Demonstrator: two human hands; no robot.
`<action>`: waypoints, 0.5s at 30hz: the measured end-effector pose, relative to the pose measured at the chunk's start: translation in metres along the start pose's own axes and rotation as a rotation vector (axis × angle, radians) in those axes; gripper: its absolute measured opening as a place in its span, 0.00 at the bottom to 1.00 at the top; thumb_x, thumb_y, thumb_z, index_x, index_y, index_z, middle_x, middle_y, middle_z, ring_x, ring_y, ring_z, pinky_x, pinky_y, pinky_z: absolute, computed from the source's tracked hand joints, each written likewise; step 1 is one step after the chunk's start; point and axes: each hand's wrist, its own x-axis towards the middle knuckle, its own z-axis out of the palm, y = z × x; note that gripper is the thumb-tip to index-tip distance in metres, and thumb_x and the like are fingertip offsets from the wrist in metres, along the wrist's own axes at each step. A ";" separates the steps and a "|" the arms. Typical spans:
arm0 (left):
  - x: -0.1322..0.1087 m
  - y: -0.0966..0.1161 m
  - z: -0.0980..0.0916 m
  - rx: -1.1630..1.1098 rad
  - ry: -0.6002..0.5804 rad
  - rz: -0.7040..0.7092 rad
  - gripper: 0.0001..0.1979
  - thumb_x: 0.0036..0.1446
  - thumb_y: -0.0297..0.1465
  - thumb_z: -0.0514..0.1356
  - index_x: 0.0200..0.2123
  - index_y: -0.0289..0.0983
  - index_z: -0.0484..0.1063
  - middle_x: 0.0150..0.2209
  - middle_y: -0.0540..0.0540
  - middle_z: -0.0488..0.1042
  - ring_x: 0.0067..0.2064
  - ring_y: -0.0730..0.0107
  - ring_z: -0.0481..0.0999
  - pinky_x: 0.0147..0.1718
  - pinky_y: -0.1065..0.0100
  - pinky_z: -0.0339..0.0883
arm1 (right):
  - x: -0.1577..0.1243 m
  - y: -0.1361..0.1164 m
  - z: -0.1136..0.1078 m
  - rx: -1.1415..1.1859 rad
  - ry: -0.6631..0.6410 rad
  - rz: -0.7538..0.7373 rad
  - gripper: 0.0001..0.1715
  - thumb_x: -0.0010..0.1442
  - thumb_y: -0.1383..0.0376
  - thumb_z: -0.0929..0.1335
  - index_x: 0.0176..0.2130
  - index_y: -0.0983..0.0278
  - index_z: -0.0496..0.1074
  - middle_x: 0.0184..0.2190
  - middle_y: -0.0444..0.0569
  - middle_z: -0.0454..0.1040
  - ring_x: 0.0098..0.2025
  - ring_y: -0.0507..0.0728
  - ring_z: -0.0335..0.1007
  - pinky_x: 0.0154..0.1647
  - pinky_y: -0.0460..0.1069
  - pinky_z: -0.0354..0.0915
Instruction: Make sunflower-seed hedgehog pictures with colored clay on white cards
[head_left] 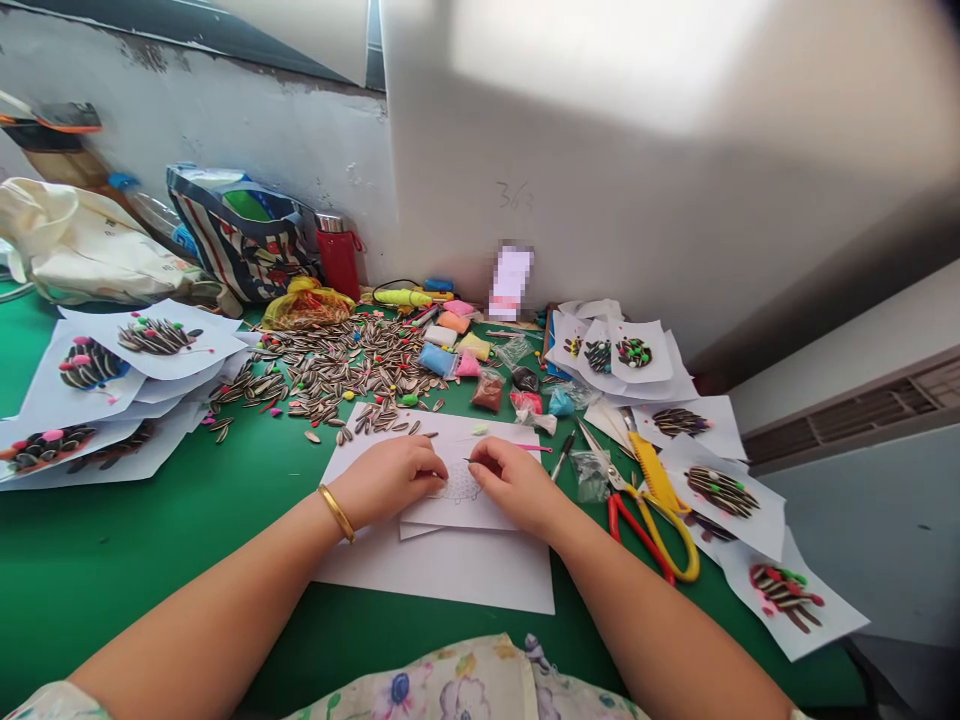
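White paper sheets (pixel 442 578) lie stacked before me, the top one carrying a printed outline drawing (pixel 459 484) with a fine pattern. My left hand (pixel 401 475) rests at the drawing's left side, its fingers curled and pinched at the tips; what they hold, if anything, is hidden. My right hand (pixel 517 485) is closed in a pinch at the drawing's right, with a small dark tip showing at its fingertips. Behind that hand a thin pink rod (pixel 536 448) sticks out; whether it is held I cannot tell. Striped sunflower seeds (pixel 386 416) lie at the top of the sheet.
A seed pile (pixel 337 365) spreads beyond the sheets, beside bagged coloured clay (pixel 436 360). Scissors (pixel 615 480), a yellow cutter (pixel 654 470) and a pen (pixel 562 455) lie right. Seed-decorated cards (pixel 45 370) flank both sides. A red bottle (pixel 337 258) stands behind.
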 end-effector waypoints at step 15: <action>0.000 0.000 -0.002 -0.012 -0.002 0.019 0.10 0.60 0.30 0.56 0.40 0.41 0.78 0.38 0.47 0.77 0.42 0.65 0.74 0.43 0.67 0.64 | 0.001 0.000 -0.001 0.004 -0.023 0.018 0.04 0.62 0.63 0.65 0.36 0.61 0.70 0.33 0.43 0.73 0.34 0.53 0.67 0.33 0.47 0.59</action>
